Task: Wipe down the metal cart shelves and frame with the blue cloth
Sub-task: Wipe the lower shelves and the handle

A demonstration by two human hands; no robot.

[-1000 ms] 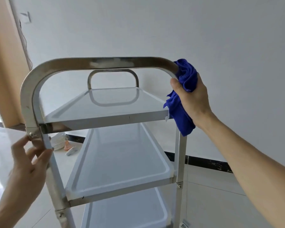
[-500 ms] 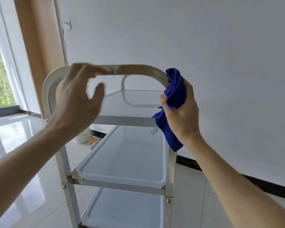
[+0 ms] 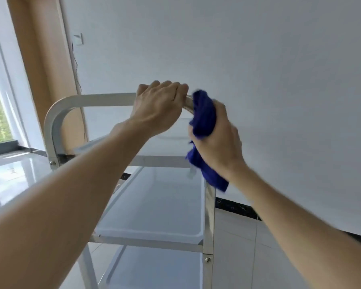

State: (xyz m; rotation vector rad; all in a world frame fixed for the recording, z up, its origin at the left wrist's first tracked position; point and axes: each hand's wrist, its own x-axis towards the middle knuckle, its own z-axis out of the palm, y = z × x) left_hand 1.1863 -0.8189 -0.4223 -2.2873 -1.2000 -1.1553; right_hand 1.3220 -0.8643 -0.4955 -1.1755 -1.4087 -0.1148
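Landmark: the handle [image 3: 104,99], the arched top bar of the cart frame.
Change: half a second ago the left hand [image 3: 158,107] hovered spread over the handle; a second ago it sat low on the left post. Now it is curled over the bar, near the right bend.
Left grip: fingers wrapped round the handle, holding it.
Right grip: right hand [image 3: 217,138] clenched round the cloth [image 3: 203,117], which is wadded against the handle's right bend, a tail hanging below the wrist.
Cloth place: at the right bend, just beside the left hand.
Meaning: the cart looks braced now, so firmer rubbing on the bend and right post [image 3: 209,209] seems possible.
Left to do: shelf [image 3: 154,209] below, probably among others.
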